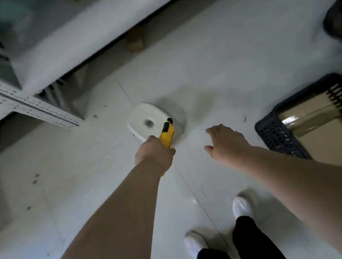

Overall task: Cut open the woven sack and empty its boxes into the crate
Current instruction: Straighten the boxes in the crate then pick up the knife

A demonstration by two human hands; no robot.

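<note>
Forearms stretched out over the floor (pixel 81 188), white shoes (pixel 242 205) below. Left hand (pixel 154 152) was curled tight round a yellow knife (pixel 167 135), its tip over a white stool (pixel 141 118). Right hand (pixel 226 143) hung empty, fingers loosely spread. No sack showed anywhere; the crate (pixel 276 133) sat on the floor to the right, near that hand, with cardboard boxes (pixel 321 139) inside. So the cutting was either ahead or over — unclear which. Next would call for finding the sack or setting the knife down — well away from the free hand.
</note>
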